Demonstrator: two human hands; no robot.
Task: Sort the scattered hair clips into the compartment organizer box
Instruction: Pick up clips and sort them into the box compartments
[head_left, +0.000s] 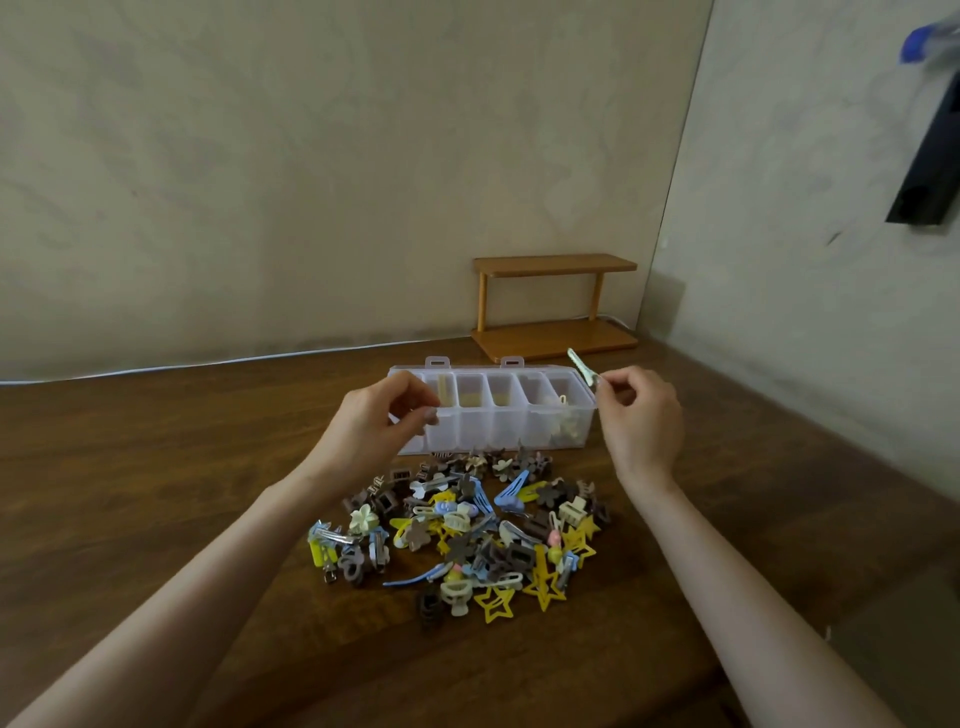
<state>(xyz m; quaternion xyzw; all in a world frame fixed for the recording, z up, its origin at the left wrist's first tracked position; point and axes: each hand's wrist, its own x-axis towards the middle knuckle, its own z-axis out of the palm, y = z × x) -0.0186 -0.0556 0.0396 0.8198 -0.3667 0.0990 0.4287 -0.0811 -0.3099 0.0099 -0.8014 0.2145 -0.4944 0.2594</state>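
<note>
A clear plastic organizer box (498, 426) with several compartments stands open on the wooden table. A few pale clips lie in its right-hand compartments. In front of it lies a heap of hair clips (467, 535) in brown, yellow, blue and cream. My right hand (641, 415) pinches a pale green clip (583, 368) by one end, just above the box's right end. My left hand (382, 418) hovers at the box's left end with fingers curled; I cannot tell whether it holds anything.
A small two-tier wooden shelf (553, 306) stands behind the box against the wall. A white cable (208, 364) runs along the table's back edge. The wall corner is at right, where a dark object (930, 166) hangs.
</note>
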